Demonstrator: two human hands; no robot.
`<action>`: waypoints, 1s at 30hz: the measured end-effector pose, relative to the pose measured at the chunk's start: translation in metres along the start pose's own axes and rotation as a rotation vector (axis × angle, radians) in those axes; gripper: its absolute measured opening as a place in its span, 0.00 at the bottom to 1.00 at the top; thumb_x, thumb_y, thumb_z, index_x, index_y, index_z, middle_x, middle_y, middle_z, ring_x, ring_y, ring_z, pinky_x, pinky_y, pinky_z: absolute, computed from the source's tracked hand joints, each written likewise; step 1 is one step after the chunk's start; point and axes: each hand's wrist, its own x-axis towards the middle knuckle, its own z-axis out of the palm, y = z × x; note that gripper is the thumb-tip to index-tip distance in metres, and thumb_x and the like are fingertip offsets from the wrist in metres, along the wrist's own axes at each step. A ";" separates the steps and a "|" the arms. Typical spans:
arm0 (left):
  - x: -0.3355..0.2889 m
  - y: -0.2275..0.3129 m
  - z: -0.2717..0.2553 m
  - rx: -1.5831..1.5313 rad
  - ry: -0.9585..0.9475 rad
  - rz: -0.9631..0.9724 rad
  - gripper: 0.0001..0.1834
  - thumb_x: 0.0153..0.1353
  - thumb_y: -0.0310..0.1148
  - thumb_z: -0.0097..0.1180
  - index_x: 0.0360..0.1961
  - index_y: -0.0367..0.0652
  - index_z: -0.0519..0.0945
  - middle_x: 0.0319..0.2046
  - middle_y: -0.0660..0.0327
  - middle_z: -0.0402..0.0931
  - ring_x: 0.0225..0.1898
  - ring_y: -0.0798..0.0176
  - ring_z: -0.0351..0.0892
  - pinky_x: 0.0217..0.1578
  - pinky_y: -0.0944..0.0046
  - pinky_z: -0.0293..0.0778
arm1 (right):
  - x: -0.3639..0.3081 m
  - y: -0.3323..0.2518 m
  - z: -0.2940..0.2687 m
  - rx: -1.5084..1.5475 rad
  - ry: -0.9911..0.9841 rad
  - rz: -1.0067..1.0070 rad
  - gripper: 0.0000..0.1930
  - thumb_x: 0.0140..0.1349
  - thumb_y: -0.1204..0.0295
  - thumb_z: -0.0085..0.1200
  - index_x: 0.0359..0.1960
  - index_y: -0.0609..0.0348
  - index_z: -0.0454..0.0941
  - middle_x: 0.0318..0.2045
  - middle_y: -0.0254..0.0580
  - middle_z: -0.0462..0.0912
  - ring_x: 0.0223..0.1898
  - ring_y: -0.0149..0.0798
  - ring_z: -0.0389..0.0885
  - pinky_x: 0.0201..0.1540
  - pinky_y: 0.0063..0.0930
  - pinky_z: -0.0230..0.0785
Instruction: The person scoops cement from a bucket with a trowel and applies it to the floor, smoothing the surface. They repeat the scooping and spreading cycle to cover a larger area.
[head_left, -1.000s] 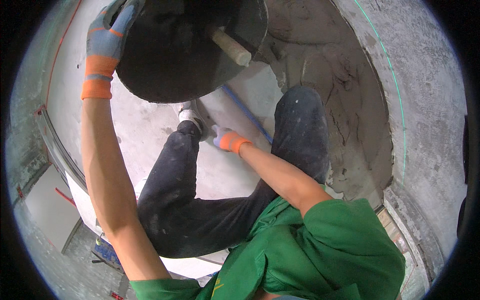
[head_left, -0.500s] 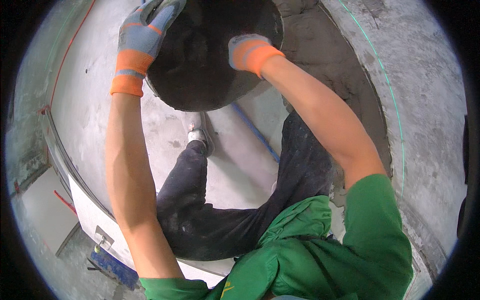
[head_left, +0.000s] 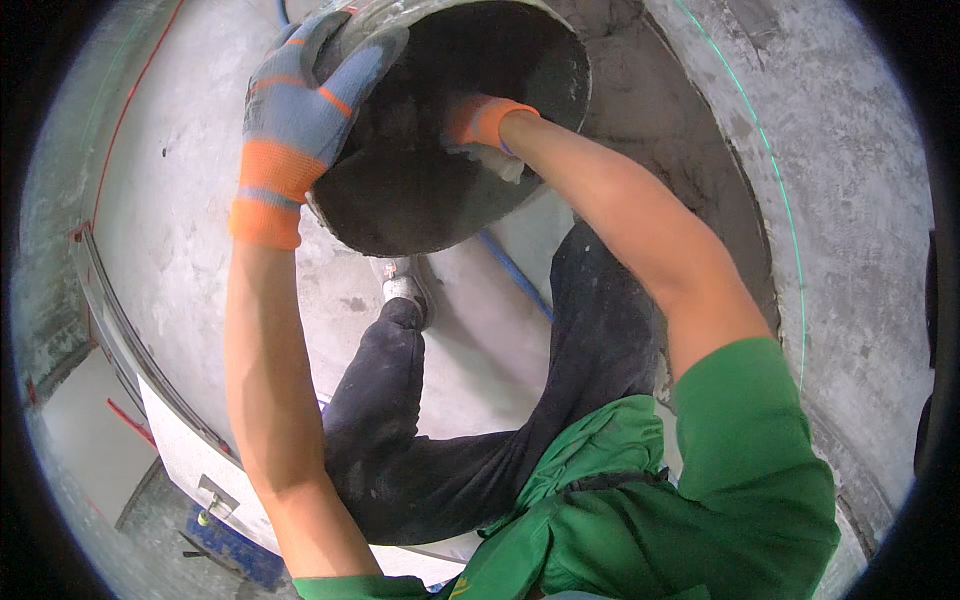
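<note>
A large round bucket [head_left: 400, 215], dark inside, is tilted with its mouth toward me. My left hand [head_left: 300, 110], in a grey and orange glove, grips the bucket's left rim, thumb over the edge on the inner side. Into the mouth reaches my right hand [head_left: 485, 122], gloved alike; its fingers are lost in the dark interior. A small pale piece [head_left: 500, 163] shows just under the right cuff, and I cannot make out what it is. Wet grey mortar [head_left: 640, 90] lies spread on the floor to the right of the bucket.
A blue tube [head_left: 515, 270] runs along the floor between my legs. At the left are a metal-edged strip [head_left: 120, 315], a white panel [head_left: 185, 445] and a blue flat object [head_left: 235, 545]. A green laser line [head_left: 775, 165] crosses the concrete at the right.
The bucket has come closer to me and tipped further, showing more of its far rim. My left hand moved down with it. The right hand has gone deeper inside.
</note>
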 end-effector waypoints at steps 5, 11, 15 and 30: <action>-0.003 -0.002 -0.004 -0.099 -0.015 -0.011 0.23 0.49 0.35 0.61 0.45 0.33 0.74 0.41 0.51 0.75 0.42 0.61 0.76 0.44 0.66 0.70 | -0.010 -0.023 -0.013 -0.099 -0.029 -0.183 0.17 0.53 0.65 0.46 0.41 0.61 0.76 0.43 0.52 0.77 0.44 0.48 0.75 0.45 0.37 0.66; -0.011 -0.011 -0.008 -0.212 0.025 0.016 0.21 0.51 0.35 0.60 0.44 0.33 0.74 0.36 0.52 0.76 0.38 0.63 0.76 0.43 0.67 0.70 | -0.008 -0.041 -0.001 0.258 0.134 -0.127 0.20 0.51 0.63 0.48 0.41 0.65 0.75 0.41 0.58 0.76 0.44 0.53 0.74 0.47 0.38 0.65; -0.010 -0.014 -0.011 0.002 -0.084 0.023 0.19 0.58 0.32 0.51 0.49 0.34 0.71 0.43 0.55 0.73 0.46 0.64 0.72 0.49 0.67 0.67 | 0.002 -0.046 0.012 0.277 0.101 -0.088 0.22 0.51 0.59 0.50 0.42 0.65 0.75 0.41 0.59 0.76 0.44 0.55 0.73 0.47 0.38 0.65; 0.010 -0.010 -0.002 -0.089 0.096 -0.016 0.17 0.53 0.36 0.57 0.40 0.35 0.77 0.35 0.55 0.78 0.36 0.64 0.76 0.40 0.69 0.69 | -0.090 -0.091 -0.018 0.845 0.387 0.132 0.22 0.43 0.60 0.57 0.34 0.67 0.74 0.38 0.61 0.76 0.40 0.55 0.75 0.43 0.39 0.67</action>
